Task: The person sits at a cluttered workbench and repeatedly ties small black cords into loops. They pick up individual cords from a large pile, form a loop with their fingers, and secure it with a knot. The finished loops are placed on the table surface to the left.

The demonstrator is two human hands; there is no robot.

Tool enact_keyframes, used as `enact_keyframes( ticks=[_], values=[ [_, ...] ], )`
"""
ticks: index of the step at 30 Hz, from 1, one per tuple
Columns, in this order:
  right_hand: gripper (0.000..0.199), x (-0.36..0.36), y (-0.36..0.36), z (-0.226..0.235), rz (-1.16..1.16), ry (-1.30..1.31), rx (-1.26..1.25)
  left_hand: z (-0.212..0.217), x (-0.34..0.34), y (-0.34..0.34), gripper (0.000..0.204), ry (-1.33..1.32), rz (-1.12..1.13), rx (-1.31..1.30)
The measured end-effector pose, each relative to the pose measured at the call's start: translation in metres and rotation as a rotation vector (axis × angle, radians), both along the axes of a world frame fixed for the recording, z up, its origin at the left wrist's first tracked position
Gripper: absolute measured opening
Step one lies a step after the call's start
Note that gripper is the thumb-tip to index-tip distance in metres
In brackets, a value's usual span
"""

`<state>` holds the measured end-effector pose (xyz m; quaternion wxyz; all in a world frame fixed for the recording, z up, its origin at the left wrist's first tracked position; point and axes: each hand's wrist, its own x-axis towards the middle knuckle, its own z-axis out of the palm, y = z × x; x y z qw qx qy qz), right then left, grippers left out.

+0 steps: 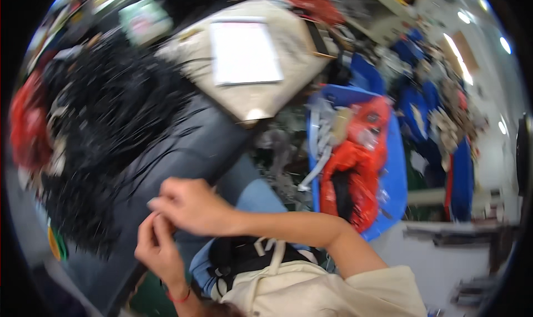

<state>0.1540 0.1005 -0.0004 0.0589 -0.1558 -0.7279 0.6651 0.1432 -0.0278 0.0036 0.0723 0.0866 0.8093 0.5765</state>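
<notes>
A: so what are the hands doing?

B: left hand (158, 247) and right hand (191, 206) are touching, fingers pinched on something tiny at the dark table (183, 150) edge. too blurry to tell what it is.

A: and further out?

B: black fringe pile (105, 122) at 10 o'clock, white sheet (244, 53) at 12, blue bin (388, 172) with red bags (355, 167) at 2.

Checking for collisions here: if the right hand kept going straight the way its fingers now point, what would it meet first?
The right hand points left, fingertips already against the left hand. Beyond them, it would probably meet the dark sheet and then the black fringed pile, though blur leaves depth unclear.
</notes>
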Motion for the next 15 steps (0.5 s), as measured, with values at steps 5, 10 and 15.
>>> enact_keyframes(
  ticks=[5,10,15],
  values=[
    [0.044,-0.003,0.021,-0.003,0.163,-0.238,-0.445,-0.002,-0.026,-0.019,0.047,-0.506,-0.152,0.461],
    [0.051,-0.009,0.006,0.002,0.195,-0.285,-0.506,-0.006,-0.027,-0.043,0.074,-0.589,-0.092,0.564],
    [0.039,-0.013,-0.001,0.000,0.292,-0.216,-0.296,-0.017,-0.023,-0.043,0.027,-0.367,-0.096,0.423]
  ],
)
